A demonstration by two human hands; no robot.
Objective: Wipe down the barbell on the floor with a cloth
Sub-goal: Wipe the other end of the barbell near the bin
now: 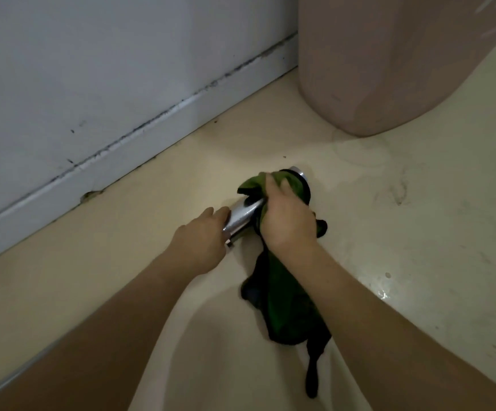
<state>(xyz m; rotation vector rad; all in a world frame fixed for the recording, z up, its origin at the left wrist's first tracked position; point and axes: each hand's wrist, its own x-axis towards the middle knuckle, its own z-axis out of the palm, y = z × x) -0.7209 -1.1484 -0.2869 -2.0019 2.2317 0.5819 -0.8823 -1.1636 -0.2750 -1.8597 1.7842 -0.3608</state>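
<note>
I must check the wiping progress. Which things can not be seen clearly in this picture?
- Barbell length: head view, covered by the green cloth and right hand.
- Left hand fingertips: hidden behind the bar.
- Bar cleanliness: too dim.
- Pink container: top cut off by the edge.

Barbell: polished metal, glossy, smooth. Cloth draped over barbell: soft green fabric, matt. Floor under barbell: smooth, faint sheen, scuffed. Bin beyond barbell: matt pink plastic
</note>
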